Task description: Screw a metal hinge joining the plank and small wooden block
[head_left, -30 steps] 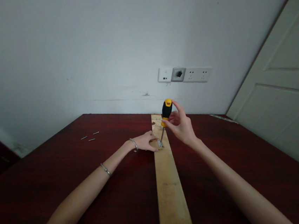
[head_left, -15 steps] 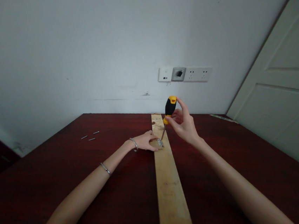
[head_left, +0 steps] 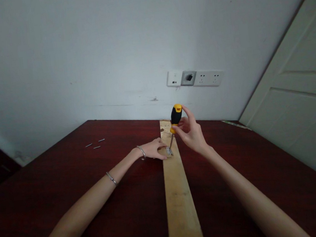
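A long wooden plank (head_left: 179, 196) lies lengthwise on the dark red table, and a small metal hinge (head_left: 169, 151) rests on its far half. My left hand (head_left: 152, 149) reaches in from the left, thumb and fingers spread at the hinge's left side, fingertips on the plank. Whether they press on the hinge itself I cannot tell. My right hand (head_left: 191, 133) is closed on a screwdriver (head_left: 176, 115) with a black and yellow handle. Its handle leans slightly right and its shaft points down, the tip at the hinge's upper part.
Three screws or nails (head_left: 96, 143) lie on the table (head_left: 122, 211) to the left. Behind stands a white wall with sockets (head_left: 208, 78). A white panelled door (head_left: 301, 93) is at the right, near a thin strip (head_left: 235, 125) on the table's back edge.
My right hand and the screwdriver have shifted a little to the left, and the screwdriver's tip has moved onto the hinge. My left hand has stayed in place.
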### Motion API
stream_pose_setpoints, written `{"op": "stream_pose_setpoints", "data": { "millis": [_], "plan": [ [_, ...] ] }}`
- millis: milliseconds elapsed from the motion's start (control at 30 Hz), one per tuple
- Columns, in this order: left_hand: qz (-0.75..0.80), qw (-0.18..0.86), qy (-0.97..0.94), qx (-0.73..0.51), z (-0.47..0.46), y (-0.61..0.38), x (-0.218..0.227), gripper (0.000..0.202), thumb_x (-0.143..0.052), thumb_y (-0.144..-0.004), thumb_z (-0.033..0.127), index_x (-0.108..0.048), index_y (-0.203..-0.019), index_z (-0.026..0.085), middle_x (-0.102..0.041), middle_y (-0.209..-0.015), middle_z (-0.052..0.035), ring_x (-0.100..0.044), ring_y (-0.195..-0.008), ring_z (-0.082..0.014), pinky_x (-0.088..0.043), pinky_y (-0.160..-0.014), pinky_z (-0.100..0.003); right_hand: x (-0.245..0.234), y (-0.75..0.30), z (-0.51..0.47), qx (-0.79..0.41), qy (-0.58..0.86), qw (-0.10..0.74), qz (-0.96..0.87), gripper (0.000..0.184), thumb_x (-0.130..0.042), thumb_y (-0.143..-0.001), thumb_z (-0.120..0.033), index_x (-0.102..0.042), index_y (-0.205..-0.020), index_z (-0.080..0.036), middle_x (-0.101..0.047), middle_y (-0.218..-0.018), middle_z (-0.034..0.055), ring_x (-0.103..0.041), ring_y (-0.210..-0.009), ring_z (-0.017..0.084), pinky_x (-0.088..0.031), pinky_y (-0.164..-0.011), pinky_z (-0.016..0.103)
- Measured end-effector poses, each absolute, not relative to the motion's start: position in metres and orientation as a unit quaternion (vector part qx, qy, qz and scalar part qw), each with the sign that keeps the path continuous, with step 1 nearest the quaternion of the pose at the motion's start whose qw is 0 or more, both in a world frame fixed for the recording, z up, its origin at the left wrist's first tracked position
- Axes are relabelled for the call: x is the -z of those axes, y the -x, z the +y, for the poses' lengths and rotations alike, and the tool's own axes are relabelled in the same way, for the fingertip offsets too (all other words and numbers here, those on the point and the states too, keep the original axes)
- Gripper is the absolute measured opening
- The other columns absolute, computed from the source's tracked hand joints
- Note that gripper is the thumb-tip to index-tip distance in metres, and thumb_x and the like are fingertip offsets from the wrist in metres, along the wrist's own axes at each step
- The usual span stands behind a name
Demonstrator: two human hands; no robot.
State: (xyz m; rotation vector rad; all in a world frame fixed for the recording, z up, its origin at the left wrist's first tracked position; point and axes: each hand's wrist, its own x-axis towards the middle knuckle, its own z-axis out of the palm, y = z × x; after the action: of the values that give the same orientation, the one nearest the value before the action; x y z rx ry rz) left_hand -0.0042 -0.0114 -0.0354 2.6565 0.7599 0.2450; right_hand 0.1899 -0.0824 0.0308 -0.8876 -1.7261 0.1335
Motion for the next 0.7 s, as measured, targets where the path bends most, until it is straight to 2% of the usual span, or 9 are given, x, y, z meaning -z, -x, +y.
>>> {"op": "stream_pose_setpoints", "data": {
  "millis": [200, 400, 700],
  "plan": [
    [0.267, 0.185, -0.942, -0.088, -0.0101, 0.0045, 0.0361, 0.062, -0.069, -0.071, 0.049, -0.057, -0.121, 0.015, -0.048, -0.111, -0.0091, -0.048, -0.107, -0.0242, -0.035, -0.099, -0.032, -0.0320, -0.1887, -0.0844, -0.061, 0.375, 0.560, -0.736, 0.073, -0.058, -0.083, -0.030, -0.019, -0.145, -0.027, -0.059, -0.090, 0.0044, -0.062, -0.073, 0.016, -0.054, -0.063, 0.032],
    [0.272, 0.176, -0.942, -0.084, -0.0093, 0.0047, 0.0372, 0.062, -0.071, -0.069, 0.048, -0.056, -0.122, 0.021, -0.048, -0.111, -0.0069, -0.048, -0.106, -0.0234, -0.036, -0.097, -0.032, -0.0319, -0.1887, -0.0844, -0.061, 0.375, 0.559, -0.737, 0.074, -0.058, -0.083, -0.031, -0.019, -0.145, -0.026, -0.059, -0.089, 0.0041, -0.062, -0.073, 0.016, -0.054, -0.063, 0.031],
    [0.273, 0.170, -0.944, -0.073, -0.0110, 0.0039, 0.0344, 0.063, -0.070, -0.069, 0.049, -0.055, -0.123, 0.020, -0.047, -0.112, -0.0076, -0.047, -0.107, -0.0246, -0.036, -0.098, -0.033, -0.0314, -0.1889, -0.0847, -0.064, 0.373, 0.560, -0.737, 0.074, -0.059, -0.082, -0.033, -0.020, -0.145, -0.027, -0.059, -0.091, 0.0044, -0.062, -0.071, 0.016, -0.053, -0.060, 0.031]
  ]
}}
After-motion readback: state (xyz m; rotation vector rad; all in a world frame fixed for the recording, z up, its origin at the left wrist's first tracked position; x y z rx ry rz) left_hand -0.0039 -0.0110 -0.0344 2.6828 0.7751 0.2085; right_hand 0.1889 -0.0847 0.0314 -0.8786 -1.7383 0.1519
